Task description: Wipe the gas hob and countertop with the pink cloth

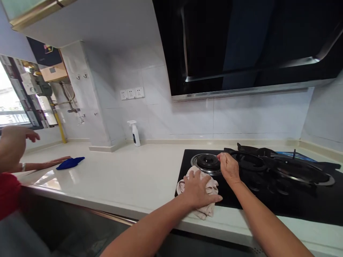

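My left hand [197, 187] lies with fingers spread on a crumpled pale pink cloth [205, 210]. The cloth is pressed on the front left corner of the black glass gas hob [227, 200], partly over the counter edge. Beside the left burner [207, 161], my right hand [228, 167] is closed with thumb and fingers together at the rim of its metal ring. What lies between those fingers, if anything, is hidden. A black pan support [249, 160] sits just to the right, behind that hand, away from the bare left burner.
A white spray bottle [135, 135] stands against the wall. At far left another person's hand [57, 161] rests by a blue cloth [70, 163] on the pale counter [120, 175]. The right burner [300, 169] carries its support. Overhead hangs a black range hood [241, 46].
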{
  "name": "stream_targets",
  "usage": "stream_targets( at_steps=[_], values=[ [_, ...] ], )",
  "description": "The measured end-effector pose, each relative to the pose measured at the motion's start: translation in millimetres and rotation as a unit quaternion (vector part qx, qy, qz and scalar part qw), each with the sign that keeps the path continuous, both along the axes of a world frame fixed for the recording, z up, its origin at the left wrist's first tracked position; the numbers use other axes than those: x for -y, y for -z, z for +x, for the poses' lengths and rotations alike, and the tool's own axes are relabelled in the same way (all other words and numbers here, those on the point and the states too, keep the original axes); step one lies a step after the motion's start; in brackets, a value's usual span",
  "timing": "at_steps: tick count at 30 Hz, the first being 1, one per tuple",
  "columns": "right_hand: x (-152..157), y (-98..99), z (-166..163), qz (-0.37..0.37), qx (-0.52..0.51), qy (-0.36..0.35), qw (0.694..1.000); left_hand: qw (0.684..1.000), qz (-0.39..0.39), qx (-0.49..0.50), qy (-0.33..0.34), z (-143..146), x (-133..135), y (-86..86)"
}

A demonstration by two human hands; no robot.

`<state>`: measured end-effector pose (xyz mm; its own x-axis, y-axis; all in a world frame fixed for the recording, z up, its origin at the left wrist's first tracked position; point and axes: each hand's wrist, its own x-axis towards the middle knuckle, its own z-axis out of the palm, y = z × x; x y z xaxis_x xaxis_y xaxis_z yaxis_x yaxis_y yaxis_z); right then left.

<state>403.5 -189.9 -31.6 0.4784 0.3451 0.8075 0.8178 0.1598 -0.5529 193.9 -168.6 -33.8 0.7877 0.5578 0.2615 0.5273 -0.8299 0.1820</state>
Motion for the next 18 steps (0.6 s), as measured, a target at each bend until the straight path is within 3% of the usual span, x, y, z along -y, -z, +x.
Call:
stream_targets(
  at_steps=[5,11,13,15,18],
  values=[
    [-2,0.7,-7,-0.025,-0.004,-0.003,1.000,0.997,0.070,0.020,0.005,-8,-5,-2.0],
    [0,-5.6,-10,-0.037,-0.015,-0.018,0.999,0.989,0.088,0.099,0.060,-63,3,11.2],
    [-1,-7.5,-11,-0.042,-0.017,-0.025,0.999,0.987,0.024,0.136,0.076,-82,-2,10.6],
    [-3,-9.0,-10,-0.049,-0.025,-0.026,0.998,0.973,-0.101,0.200,0.062,-93,-12,0.5],
    [-5,-10.9,-6,-0.060,-0.041,-0.018,0.997,0.900,-0.286,0.329,0.003,-85,-32,-29.5]
  ],
)
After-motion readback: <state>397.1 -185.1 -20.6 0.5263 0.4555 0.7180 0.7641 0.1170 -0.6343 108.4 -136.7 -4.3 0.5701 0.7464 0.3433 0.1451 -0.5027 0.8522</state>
